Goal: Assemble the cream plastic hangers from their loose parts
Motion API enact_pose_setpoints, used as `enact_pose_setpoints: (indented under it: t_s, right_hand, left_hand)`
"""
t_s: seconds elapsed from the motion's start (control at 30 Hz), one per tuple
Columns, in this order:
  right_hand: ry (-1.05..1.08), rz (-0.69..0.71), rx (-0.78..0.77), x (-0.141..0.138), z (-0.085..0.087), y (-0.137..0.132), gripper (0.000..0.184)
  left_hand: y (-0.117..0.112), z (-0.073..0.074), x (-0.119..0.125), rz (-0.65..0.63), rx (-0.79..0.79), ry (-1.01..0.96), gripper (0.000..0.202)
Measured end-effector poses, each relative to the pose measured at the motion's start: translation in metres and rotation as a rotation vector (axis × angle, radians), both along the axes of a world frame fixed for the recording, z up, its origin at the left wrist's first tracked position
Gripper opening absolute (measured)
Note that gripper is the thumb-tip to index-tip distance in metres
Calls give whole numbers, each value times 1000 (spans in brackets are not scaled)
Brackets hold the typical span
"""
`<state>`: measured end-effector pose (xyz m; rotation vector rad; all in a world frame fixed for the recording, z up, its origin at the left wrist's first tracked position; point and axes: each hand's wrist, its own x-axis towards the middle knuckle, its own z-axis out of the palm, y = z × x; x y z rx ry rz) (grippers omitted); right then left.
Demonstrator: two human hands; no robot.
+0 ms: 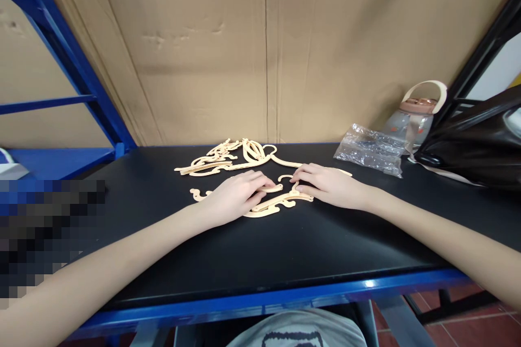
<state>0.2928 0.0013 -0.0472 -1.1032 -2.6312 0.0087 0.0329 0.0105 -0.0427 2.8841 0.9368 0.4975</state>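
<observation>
Cream plastic folding hanger parts lie on the black tabletop. My left hand is closed with its fingers curled round a loose hanger arm, whose far part it hides. Opposite it, my right hand pinches a folded hanger near the base of its hook. This hanger lies flat, its notched arms pointing left beneath my left hand. Behind both hands rests another hanger with its hook up and arms spread, the right arm partly covered by my right hand.
Several more hanger parts are piled at the back left. A crumpled clear plastic bag lies at the back right before a water bottle with a handle. A black bag sits at the right edge. Cardboard stands behind the table.
</observation>
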Motion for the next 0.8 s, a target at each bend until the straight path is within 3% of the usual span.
enact_pose_setpoints:
  t_s: [0.27,0.43,0.6,0.8]
  right_hand:
    - [-29,-25,18,1,-1,4,29]
    - [17,-46,120,-4,-7,2,31]
    - [62,76,45,-8,-2,5,30]
    - [0,220,-64,-17,17,12,20]
  left_hand:
    - [3,-4,0,-27,21,11,28]
    - [8,-8,3,-2,-23,-63,26]
    - [13,0,9,-6,-110,2,26]
    - [12,6,20,48,-52,69,21]
